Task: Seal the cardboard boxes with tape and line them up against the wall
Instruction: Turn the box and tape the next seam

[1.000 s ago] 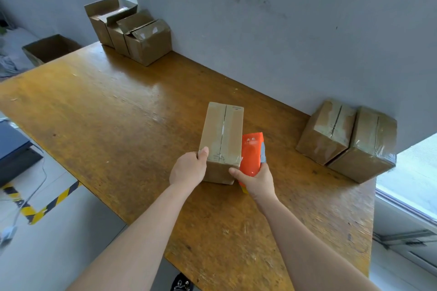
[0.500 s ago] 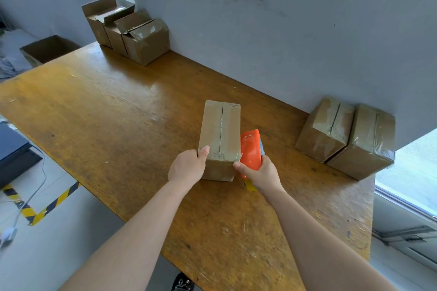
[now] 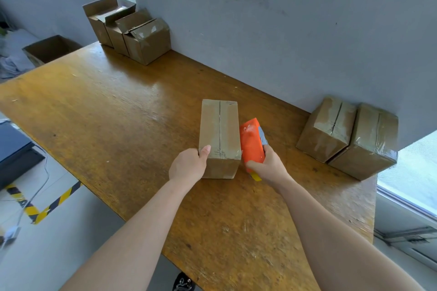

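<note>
Both bare forearms reach forward from the near edge over the wooden tabletop, angling in toward each other. The left hand grips the near left corner of a cardboard box: its thumb lies on the top face and its fingers curl down the left side, out of sight. The right hand is clamped round an orange tape dispenser, with the thumb across its near end and the fingers wrapped behind. The dispenser stands just beside the box's right side, apparently touching its near right corner.

The box lies lengthwise in the middle of the tabletop, well apart from the wall. A seam runs along the middle of its top, and clear tape shows across the near end.

Farther right, two sealed boxes sit side by side and touching, glossy with tape, their far ends against the wall. At the far left corner, a group of boxes with raised flaps stands against the same wall. Beyond the tabletop's left edge sits another open carton.
</note>
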A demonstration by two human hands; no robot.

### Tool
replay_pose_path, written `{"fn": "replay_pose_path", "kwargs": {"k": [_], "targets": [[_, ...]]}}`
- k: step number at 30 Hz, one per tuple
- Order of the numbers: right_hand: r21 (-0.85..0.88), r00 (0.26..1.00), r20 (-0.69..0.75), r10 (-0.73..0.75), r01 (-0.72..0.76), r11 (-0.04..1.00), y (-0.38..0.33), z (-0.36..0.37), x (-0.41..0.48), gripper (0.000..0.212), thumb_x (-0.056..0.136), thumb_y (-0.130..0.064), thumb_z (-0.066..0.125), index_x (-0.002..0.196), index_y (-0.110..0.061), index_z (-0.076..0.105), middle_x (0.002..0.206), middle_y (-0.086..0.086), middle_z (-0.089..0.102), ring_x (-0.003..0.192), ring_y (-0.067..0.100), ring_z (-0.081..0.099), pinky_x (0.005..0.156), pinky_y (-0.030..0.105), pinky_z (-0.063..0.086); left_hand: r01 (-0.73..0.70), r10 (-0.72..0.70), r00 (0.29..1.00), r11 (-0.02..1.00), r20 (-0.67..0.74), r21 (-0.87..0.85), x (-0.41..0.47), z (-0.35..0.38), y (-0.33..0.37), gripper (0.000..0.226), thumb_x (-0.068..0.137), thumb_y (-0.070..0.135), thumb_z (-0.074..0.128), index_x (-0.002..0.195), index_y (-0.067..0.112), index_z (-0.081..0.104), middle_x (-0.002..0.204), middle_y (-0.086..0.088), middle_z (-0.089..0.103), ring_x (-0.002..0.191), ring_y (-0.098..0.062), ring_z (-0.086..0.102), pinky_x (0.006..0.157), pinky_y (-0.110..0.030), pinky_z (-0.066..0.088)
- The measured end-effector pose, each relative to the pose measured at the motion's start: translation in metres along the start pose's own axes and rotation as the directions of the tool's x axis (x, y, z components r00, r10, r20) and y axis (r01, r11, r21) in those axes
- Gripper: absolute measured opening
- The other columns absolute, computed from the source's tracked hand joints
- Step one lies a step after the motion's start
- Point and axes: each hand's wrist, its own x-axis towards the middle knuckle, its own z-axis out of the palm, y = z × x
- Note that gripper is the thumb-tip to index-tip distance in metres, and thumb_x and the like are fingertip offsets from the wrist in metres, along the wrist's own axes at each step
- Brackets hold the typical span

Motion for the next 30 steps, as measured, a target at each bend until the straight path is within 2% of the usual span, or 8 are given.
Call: {"fn": "replay_pose_path", "kwargs": {"k": [4,9,13,16,18,22,25,30], "targets": [[-0.085,0.998,-0.029,-0.063,0.061,0.995,0.001,0.002,0.001,0.066,0.082,-0.041,0.077,0.132,-0.016,0.041,0.124,0.001,0.051,0.108,0.022,0.055,0.085,0.036,0.053,0.004,-0.003,1.0,1.0,0.014,-0.008,0.0,-0.001,-0.001,0.052,0.099,0.057,0.026,0.092,0.016,0.057,0.094,-0.005,0.062,0.083,-0.019,0.058,0.062,-0.029,0.042],[-0.126,0.995,-0.069,-0.07,0.061,0.99,0.002,0.006,0.001,0.074,0.076,-0.053,0.078,0.131,-0.017,0.043,0.123,0.0,0.053,0.103,0.016,0.052,0.077,0.029,0.045,0.003,-0.003,1.0,1.0,0.024,0.008,0.001,-0.001,0.0,0.051,0.099,0.057,0.026,0.093,0.017,0.056,0.095,-0.004,0.062,0.087,-0.02,0.06,0.066,-0.029,0.046],[-0.202,0.992,-0.104,-0.07,0.048,0.978,-0.001,0.009,0.0,0.078,0.076,-0.06,0.074,0.133,-0.018,0.042,0.122,-0.001,0.054,0.101,0.015,0.052,0.077,0.03,0.049,-0.003,0.003,1.0,1.0,0.022,0.022,0.0,-0.003,0.0,0.051,0.099,0.056,0.026,0.091,0.016,0.055,0.093,-0.004,0.061,0.082,-0.018,0.058,0.061,-0.027,0.042],[-0.242,0.995,-0.086,-0.059,0.037,0.97,-0.005,0.009,0.001,0.081,0.075,-0.06,0.075,0.135,-0.017,0.039,0.124,0.001,0.053,0.106,0.019,0.054,0.08,0.032,0.051,-0.004,0.003,1.0,0.999,0.018,0.047,0.0,-0.003,0.002,0.052,0.099,0.057,0.025,0.096,0.015,0.058,0.098,-0.005,0.063,0.085,-0.019,0.058,0.065,-0.029,0.045],[-0.171,0.998,-0.057,-0.017,0.007,0.985,-0.006,0.006,0.003,0.087,0.072,-0.059,0.078,0.137,-0.017,0.038,0.125,-0.001,0.051,0.11,0.02,0.054,0.082,0.033,0.051,0.0,-0.001,1.0,0.998,0.019,0.057,0.0,-0.003,0.003,0.056,0.099,0.057,0.025,0.107,0.014,0.061,0.106,-0.006,0.064,0.092,-0.021,0.061,0.069,-0.03,0.049],[0.212,0.994,0.017,0.106,-0.107,0.971,-0.008,0.003,0.006,0.103,0.063,-0.08,0.065,0.138,-0.013,0.041,0.126,0.003,0.057,0.108,0.024,0.06,0.087,0.039,0.055,-0.005,0.004,1.0,0.999,0.022,0.046,0.001,-0.004,0.003,0.058,0.099,0.057,0.025,0.116,0.014,0.061,0.112,-0.006,0.064,0.098,-0.021,0.062,0.074,-0.031,0.051],[0.191,0.991,-0.039,0.128,-0.119,0.974,-0.008,0.006,0.008,0.079,0.082,-0.062,0.065,0.139,-0.012,0.042,0.129,0.008,0.057,0.112,0.027,0.058,0.091,0.041,0.053,-0.012,0.011,1.0,1.0,0.021,0.029,0.001,-0.003,0.003,0.057,0.101,0.054,0.024,0.11,0.013,0.061,0.107,-0.007,0.065,0.091,-0.02,0.06,0.069,-0.03,0.046],[0.368,0.975,-0.019,0.22,-0.197,0.909,-0.002,0.018,0.008,0.068,0.079,-0.061,0.07,0.122,-0.012,0.051,0.112,0.007,0.063,0.101,0.03,0.064,0.089,0.048,0.056,-0.015,0.015,1.0,1.0,0.006,0.011,0.0,-0.002,0.002,0.058,0.102,0.052,0.021,0.112,0.012,0.062,0.102,-0.005,0.063,0.088,-0.018,0.058,0.068,-0.029,0.044]]}}
